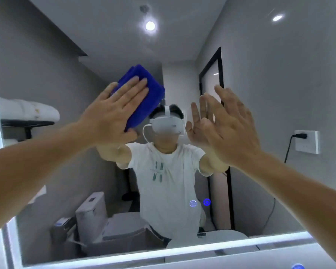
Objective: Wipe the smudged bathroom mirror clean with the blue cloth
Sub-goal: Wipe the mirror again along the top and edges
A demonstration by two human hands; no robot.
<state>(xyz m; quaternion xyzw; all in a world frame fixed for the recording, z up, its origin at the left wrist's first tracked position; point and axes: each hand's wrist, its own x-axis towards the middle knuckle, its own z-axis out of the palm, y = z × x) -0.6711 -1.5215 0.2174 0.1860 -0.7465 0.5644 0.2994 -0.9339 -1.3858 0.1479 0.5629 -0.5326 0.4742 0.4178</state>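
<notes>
Pressing the blue cloth flat against the mirror with my left hand, up in the upper-left part of the glass. The fingers are straight and close together on top of the folded wad, so it's a push and not a real grip. The thumb sits by the lower corner of the cloth.

What worries me from here:
- With nothing curled round it, the cloth could slide out from under the palm on a fast stroke and drop.
- My right hand is up with bare fingers spread, holding nothing, right at the glass. I honestly can't tell if it's touching. If it is, that's fresh prints on the part I'm meant to clean.
- I can't make out the smudges themselves in this view, so patches could easily get missed.

Other stuff around: two little glowing touch icons sit low on the mirror, and a wipe across them might toggle something. A lit strip runs along the bottom edge. Reflected behind me are a toilet, folded towels on a shelf, a wall socket with a plug in it, and a dark-framed door. Nothing stands between the cloth and the glass, just my own right arm crossing the lower right.
</notes>
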